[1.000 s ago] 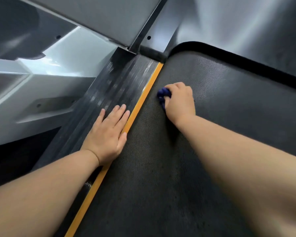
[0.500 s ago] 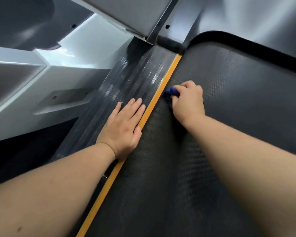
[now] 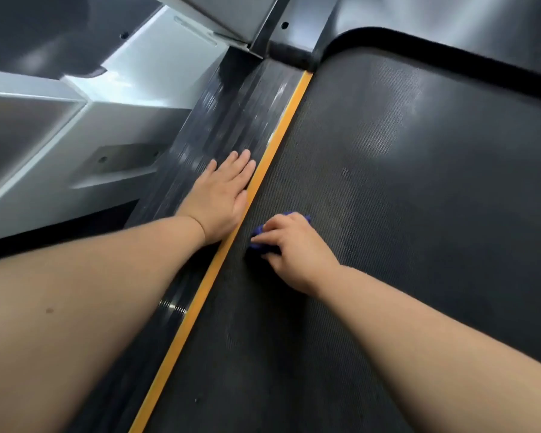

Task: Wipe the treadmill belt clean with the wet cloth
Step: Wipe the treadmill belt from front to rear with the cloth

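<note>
The dark textured treadmill belt [image 3: 403, 189] fills the right half of the head view. My right hand [image 3: 294, 245] grips a small blue cloth [image 3: 260, 242] and presses it on the belt close to the orange strip; most of the cloth is hidden under the fingers. My left hand [image 3: 222, 195] lies flat with straight fingers on the ribbed black side rail [image 3: 231, 120], its little-finger edge touching the orange strip [image 3: 281, 126].
The grey treadmill frame [image 3: 132, 76] with bolt holes rises on the left. A black motor cover [image 3: 450, 29] with a rounded edge bounds the belt at the far end. A dark gap [image 3: 44, 235] lies under the frame on the left.
My right hand has drawn the blue cloth back along the belt toward me, beside the orange strip. My left hand stays flat on the side rail.
</note>
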